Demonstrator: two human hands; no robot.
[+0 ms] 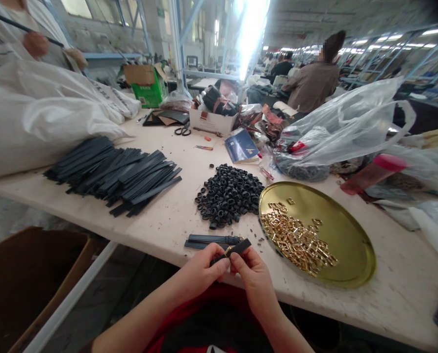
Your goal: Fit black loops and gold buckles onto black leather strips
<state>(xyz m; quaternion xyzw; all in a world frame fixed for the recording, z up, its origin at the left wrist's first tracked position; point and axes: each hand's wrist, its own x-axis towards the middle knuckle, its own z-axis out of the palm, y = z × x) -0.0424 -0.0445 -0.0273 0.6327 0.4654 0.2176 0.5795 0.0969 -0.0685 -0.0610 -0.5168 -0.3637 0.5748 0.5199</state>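
At the table's front edge both my hands pinch a short dark strap [243,248] that has a gold buckle [227,251] on it. The fingers of my left hand [207,264] close around the buckle end. My right hand [255,274] grips the strap by its side, thumb on top. Just beyond the hands lie a few finished-looking dark straps [207,239], one with a loop around it. Behind them is a heap of small black loops [229,193]. To the right, a round gold tray [347,235] carries a pile of gold buckles [299,240].
A bundle of flat dark strips [119,171] lies left, beside a white sack [38,117]. Farther back are scissors [182,131], a blue booklet [241,146], a white box [211,122] and plastic bags [336,127]. An open carton [31,284] stands below left. Other people work beyond.
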